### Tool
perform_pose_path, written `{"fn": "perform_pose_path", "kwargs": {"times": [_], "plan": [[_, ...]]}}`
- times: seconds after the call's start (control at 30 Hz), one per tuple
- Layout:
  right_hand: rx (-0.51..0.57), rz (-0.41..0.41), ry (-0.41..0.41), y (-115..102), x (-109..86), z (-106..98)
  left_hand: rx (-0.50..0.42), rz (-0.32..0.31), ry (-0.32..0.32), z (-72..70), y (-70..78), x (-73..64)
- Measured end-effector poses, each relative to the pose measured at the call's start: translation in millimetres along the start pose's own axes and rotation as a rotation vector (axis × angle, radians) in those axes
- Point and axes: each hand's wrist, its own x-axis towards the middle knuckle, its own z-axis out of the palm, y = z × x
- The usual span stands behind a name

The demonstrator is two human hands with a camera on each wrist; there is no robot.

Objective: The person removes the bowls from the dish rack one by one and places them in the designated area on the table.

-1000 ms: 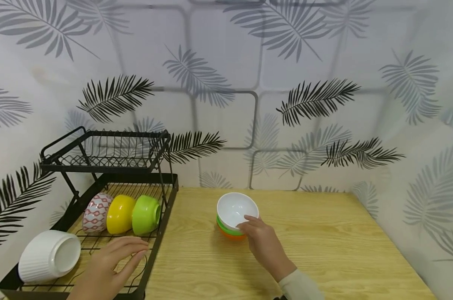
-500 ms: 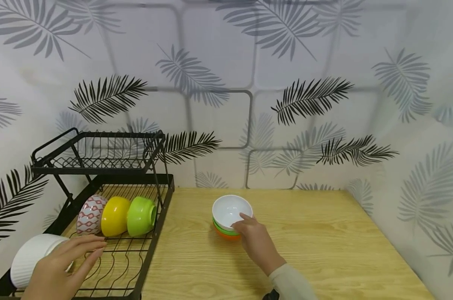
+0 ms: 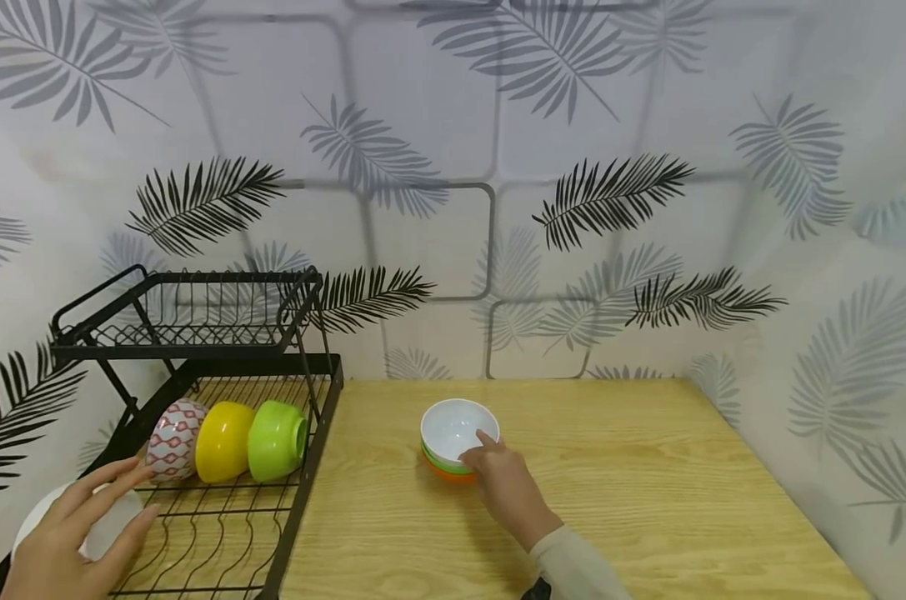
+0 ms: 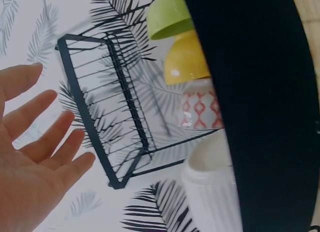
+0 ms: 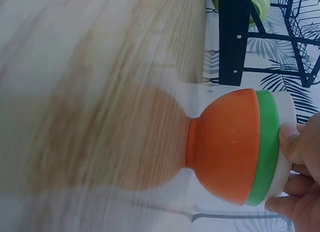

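My right hand (image 3: 508, 492) pinches the rim of a white bowl (image 3: 448, 423), thumb on one side and fingers on the other. That bowl sits nested in a green bowl (image 5: 268, 147), which sits in an orange bowl (image 5: 227, 147); the stack stands upright on the table. At the lower left, my left hand (image 3: 70, 533) hovers with spread fingers and holds nothing. Behind it, partly covered in the head view, a white ribbed bowl (image 4: 212, 202) lies on its side in the black dish rack (image 3: 297, 517). The left wrist view shows the hand apart from that bowl.
On the rack's lower level, a red-and-white patterned bowl (image 3: 173, 442), a yellow bowl (image 3: 223, 442) and a lime green bowl (image 3: 276, 442) stand on edge in a row. A wire upper shelf (image 3: 171, 352) rises behind them. The wooden table (image 3: 633, 475) extends right; a leaf-print cloth hangs behind.
My left hand has moved left across the rack, toward the white ribbed bowl, and its fingers have spread. The right hand keeps its pinch on the white bowl. The view has shifted slightly.
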Motion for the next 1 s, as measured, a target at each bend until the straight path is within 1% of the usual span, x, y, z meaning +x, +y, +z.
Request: {"fn": "perform_pose_path", "kwargs": {"times": [0.07, 0.17, 0.3, 0.43, 0.57, 0.67, 0.8, 0.87, 0.93, 1.0], "plan": [[0.014, 0.015, -0.005, 0, 0.3, 0, 0.012, -0.017, -0.022, 0.7, -5.8, -0.2], [0.025, 0.017, -0.005, 0, 0.3, 0, 0.046, -0.053, -0.057, 1.5, -15.9, -0.4], [-0.005, 0.016, -0.022, 1, -1.6, 0, 0.093, -0.111, -0.115, 1.7, -28.3, 1.0], [-0.040, 0.010, -0.041, 2, -3.8, 1, 0.123, -0.170, -0.175, 2.5, -36.9, 3.6], [-0.066, -0.035, -0.017, 4, -6.5, 2, 0.150, -0.168, -0.209, 0.2, -41.7, 5.1], [-0.061, -0.034, -0.004, 3, -9.9, -2, 0.161, -0.146, -0.200, -3.5, -43.3, 7.3], [-0.032, -0.021, 0.002, 1, -14.9, -10, 0.167, -0.140, -0.177, -5.4, -48.7, 9.9], [-0.010, -0.015, -0.003, -1, -17.3, -16, 0.170, -0.148, -0.181, -4.7, -53.2, 10.1], [0.021, -0.006, -0.019, -1, -20.5, -22, 0.188, -0.169, -0.196, -4.1, -56.3, 11.3], [0.064, 0.014, -0.046, -2, -24.1, -27, 0.213, -0.209, -0.232, -4.7, -58.4, 12.7]]}}
